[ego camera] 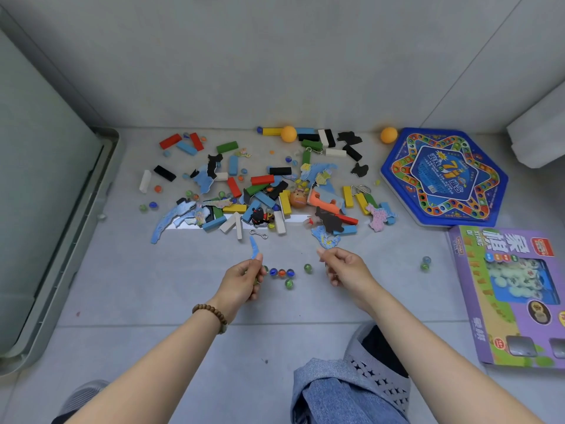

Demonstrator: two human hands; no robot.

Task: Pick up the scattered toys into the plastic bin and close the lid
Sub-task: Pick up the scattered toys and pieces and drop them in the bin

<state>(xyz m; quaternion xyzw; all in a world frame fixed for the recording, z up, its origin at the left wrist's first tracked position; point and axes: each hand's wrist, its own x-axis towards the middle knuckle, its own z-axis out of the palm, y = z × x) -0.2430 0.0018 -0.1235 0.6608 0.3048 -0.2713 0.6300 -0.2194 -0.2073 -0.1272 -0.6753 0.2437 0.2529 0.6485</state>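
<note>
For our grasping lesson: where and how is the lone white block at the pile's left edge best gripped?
Probably from above, pinching the white block across its long sides at mid-length: it lies flat with bare floor along both sides.

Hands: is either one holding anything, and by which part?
The left hand pinches a blue curved puzzle piece by its lower end. The right hand shows nothing held.
</note>
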